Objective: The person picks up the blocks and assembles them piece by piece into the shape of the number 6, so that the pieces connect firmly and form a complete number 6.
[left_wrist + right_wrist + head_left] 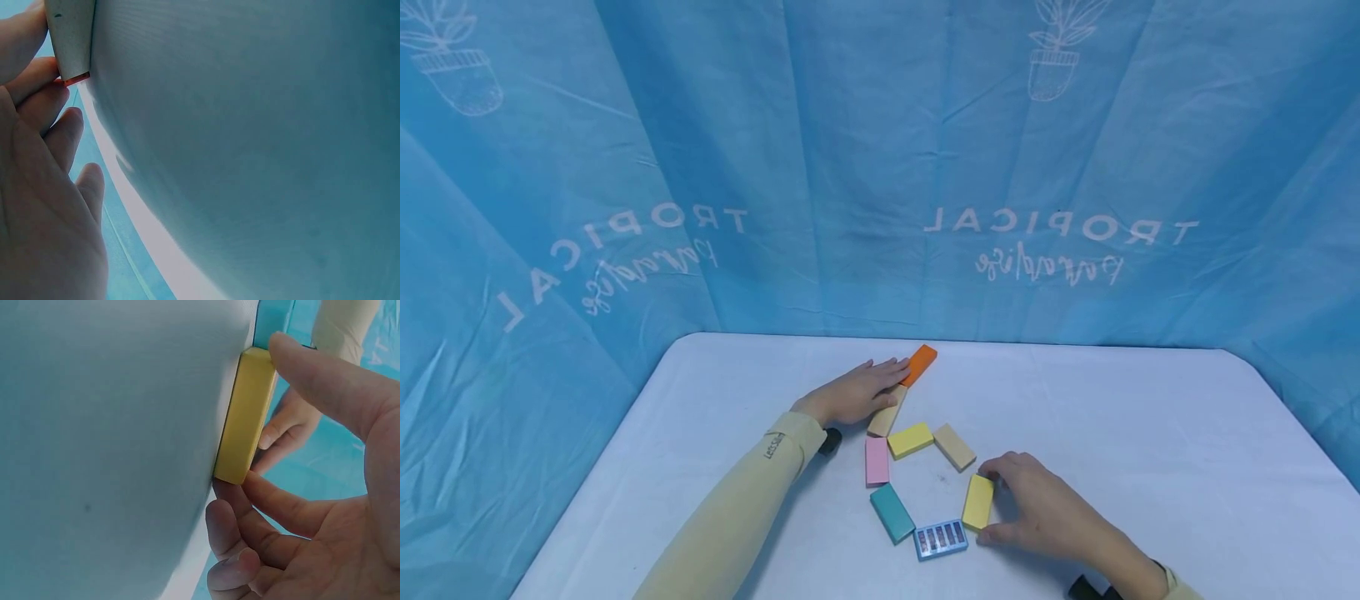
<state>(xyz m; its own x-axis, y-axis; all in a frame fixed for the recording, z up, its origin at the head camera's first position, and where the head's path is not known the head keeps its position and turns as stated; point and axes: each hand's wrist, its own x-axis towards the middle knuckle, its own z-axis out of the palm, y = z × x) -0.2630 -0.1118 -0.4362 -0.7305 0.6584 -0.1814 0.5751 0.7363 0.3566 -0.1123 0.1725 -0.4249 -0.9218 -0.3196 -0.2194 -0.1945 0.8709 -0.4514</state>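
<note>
My right hand [1037, 512] pinches a yellow block [978, 502] lengthwise, thumb at the near end and forefinger at the far end. In the right wrist view that yellow block [245, 415] lies low on the table. Farther back, my left hand [853, 393] reaches over with fairly straight fingers. Its fingertips touch the side of an orange block [922, 363], and its thumb lies by a plain wooden block [887, 412]. The left wrist view has the wooden block [70, 37] beside the thumb and a sliver of the orange block [77, 79] at the fingertips.
A ring of blocks lies around the middle: a second yellow one [911, 441], a second wooden one [955, 447], a pink one [876, 462], a teal one [892, 513] and a light blue patterned one [941, 540]. A blue curtain [865, 167] hangs behind the white table [1112, 417].
</note>
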